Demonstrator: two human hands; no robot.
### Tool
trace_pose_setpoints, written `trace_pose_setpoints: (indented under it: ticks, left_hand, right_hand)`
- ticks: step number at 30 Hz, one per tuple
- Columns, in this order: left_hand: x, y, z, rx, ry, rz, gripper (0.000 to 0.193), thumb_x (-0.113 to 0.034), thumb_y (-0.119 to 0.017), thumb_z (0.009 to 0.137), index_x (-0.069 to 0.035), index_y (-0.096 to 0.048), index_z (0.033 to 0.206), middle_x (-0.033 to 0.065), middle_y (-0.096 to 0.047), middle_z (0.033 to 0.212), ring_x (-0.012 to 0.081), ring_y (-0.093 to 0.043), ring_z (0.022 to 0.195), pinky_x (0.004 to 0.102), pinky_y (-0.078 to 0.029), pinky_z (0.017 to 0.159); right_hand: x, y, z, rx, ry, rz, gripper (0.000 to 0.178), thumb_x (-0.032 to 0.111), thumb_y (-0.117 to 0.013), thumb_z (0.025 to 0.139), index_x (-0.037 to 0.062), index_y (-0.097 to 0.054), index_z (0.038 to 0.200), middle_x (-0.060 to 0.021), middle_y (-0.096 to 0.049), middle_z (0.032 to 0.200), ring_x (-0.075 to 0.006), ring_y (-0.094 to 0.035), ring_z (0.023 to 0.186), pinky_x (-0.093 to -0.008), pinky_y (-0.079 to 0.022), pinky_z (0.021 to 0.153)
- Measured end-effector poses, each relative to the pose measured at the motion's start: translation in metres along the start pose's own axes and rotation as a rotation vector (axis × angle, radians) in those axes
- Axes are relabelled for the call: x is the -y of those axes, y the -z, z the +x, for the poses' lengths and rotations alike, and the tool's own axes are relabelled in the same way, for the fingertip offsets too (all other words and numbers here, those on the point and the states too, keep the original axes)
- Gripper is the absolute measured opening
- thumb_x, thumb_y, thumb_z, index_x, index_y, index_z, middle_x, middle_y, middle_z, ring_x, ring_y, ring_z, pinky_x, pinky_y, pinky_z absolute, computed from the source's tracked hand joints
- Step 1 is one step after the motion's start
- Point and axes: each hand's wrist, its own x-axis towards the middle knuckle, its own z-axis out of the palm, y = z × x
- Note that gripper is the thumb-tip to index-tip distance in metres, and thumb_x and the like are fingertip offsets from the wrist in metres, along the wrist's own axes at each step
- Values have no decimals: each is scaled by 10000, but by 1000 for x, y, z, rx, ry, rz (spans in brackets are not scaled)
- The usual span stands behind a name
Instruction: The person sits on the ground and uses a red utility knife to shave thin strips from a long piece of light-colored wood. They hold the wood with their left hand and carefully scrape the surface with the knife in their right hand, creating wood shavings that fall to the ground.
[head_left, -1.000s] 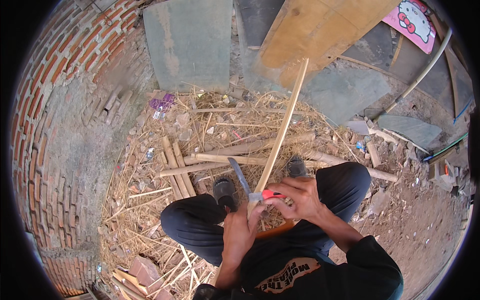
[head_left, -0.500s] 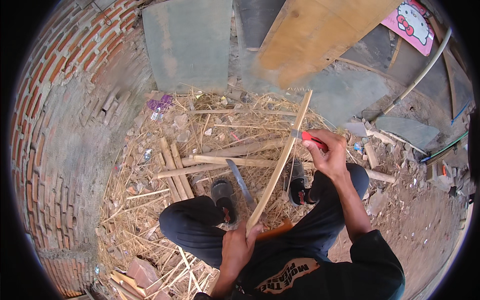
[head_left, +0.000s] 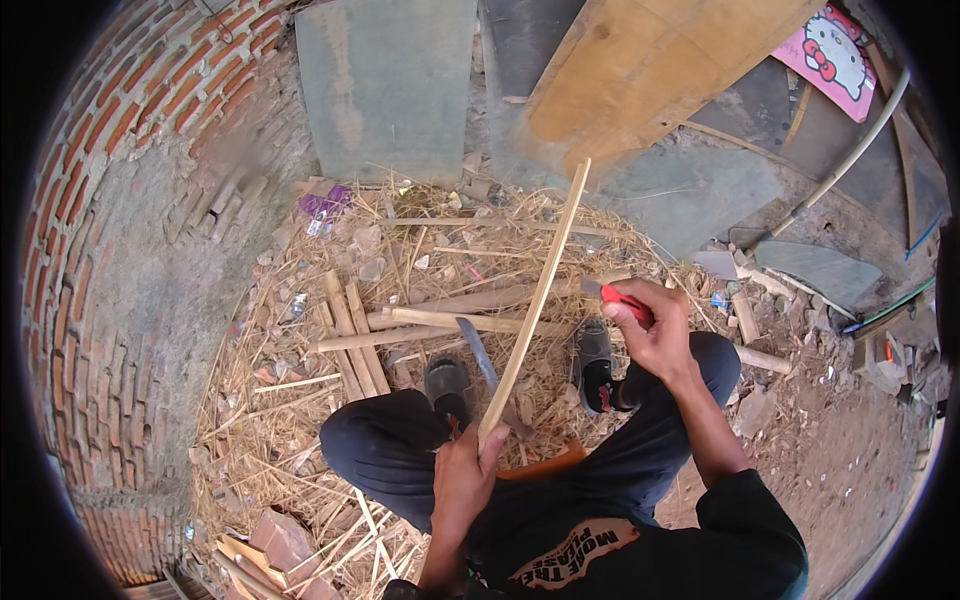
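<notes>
My left hand (head_left: 465, 475) is closed around the lower end of a long, pale strip of split bamboo or wood (head_left: 535, 310). The strip slants up and away from me, its far tip a little to the right. In my right hand (head_left: 655, 330) is a red-handled utility knife (head_left: 628, 304), gripped with its short blade pointing left. A gap separates the blade from the strip's right edge. Between my feet lies a large knife with a long grey blade (head_left: 479, 350), partly covered by the strip. An orange-brown piece (head_left: 548, 463) shows beside my lap, its kind unclear.
Bamboo poles (head_left: 490, 300) and short split pieces (head_left: 350, 335) lie on straw-strewn ground (head_left: 270, 400) before my shoes. A brick wall (head_left: 110, 260) rises at left. Grey sheets (head_left: 385, 90) and a brown board (head_left: 650, 70) stand at the back. Rubble (head_left: 285, 545) sits at lower left.
The strip's far end has swung left, away from the knife. The blade, which was against the strip, is now apart from it. My left hand has shifted slightly left.
</notes>
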Motion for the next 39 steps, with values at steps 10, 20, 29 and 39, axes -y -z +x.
trace_pose_setpoints:
  ticks: [10,20,29,39]
  left_hand:
    - [-28,-9,20,-95,-83,122,492,-453,-664,1065,36,-657,1016,260,-688,725,499,-697,733,570,-525,668]
    - [-26,-14,20,-131,-111,87,500,-477,-675,1053,19,-645,1002,261,-692,712,495,-705,711,573,-528,637]
    - [-18,-15,-4,-76,-54,158,470,-444,-662,1066,22,-647,1010,257,-673,693,505,-684,702,579,-518,665]
    - [11,-5,-49,68,42,135,475,-450,-621,1084,20,-685,1078,281,-675,720,526,-683,747,596,-511,713]
  right_hand:
    - [49,-47,-50,182,166,47,273,287,-863,863,137,-814,1086,-52,-752,828,-247,-727,645,-359,-566,568]
    - [40,-46,-49,165,175,-14,286,268,-877,819,142,-826,1071,-32,-731,791,-246,-705,610,-360,-546,550]
    - [6,-14,-3,-87,20,-102,260,225,-871,888,28,-824,1051,-157,-807,928,-288,-792,768,-347,-610,686]
    - [-56,69,59,-374,-268,-316,267,267,-806,985,18,-804,1081,-146,-760,796,-176,-714,705,-306,-539,684]
